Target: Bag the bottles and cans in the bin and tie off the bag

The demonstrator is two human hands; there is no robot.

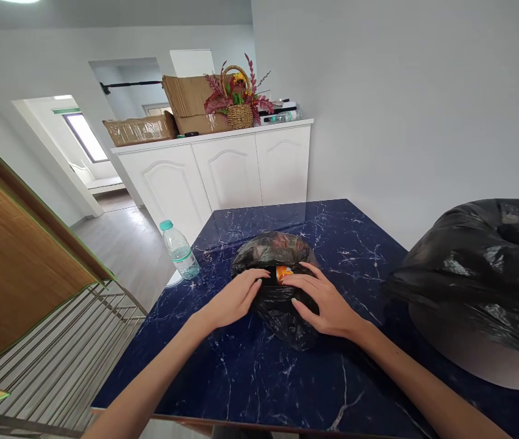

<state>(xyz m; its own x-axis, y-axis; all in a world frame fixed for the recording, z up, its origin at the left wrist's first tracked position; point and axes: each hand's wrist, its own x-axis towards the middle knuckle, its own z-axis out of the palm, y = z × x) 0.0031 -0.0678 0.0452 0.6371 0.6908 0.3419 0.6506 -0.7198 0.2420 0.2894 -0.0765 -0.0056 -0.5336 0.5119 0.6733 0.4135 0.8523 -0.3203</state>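
Observation:
A thin black plastic bag (pixel 280 311) lies on the dark blue marbled table with its mouth gaping toward me. Inside the mouth, part of an orange and white packaged item (pixel 281 272) shows; the bag hides the rest. My left hand (pixel 237 294) holds the left rim of the opening, fingertips reaching in, thumb below them. On the right side, my right hand (pixel 322 299) grips the rim, thumb on the near fold and fingers curled over the opening. Its index fingertip lies at the orange item. Reddish shapes show faintly through the bag's far side.
A clear water bottle (pixel 180 250) with a teal cap stands at the table's left edge. At right, a black bag lines a bin-like container (pixel 465 347). Behind, a white cabinet (pixel 236 171) carries cardboard boxes (pixel 190 100) and a flower basket (pixel 239 114). A metal rack (pixel 71 335) is at left.

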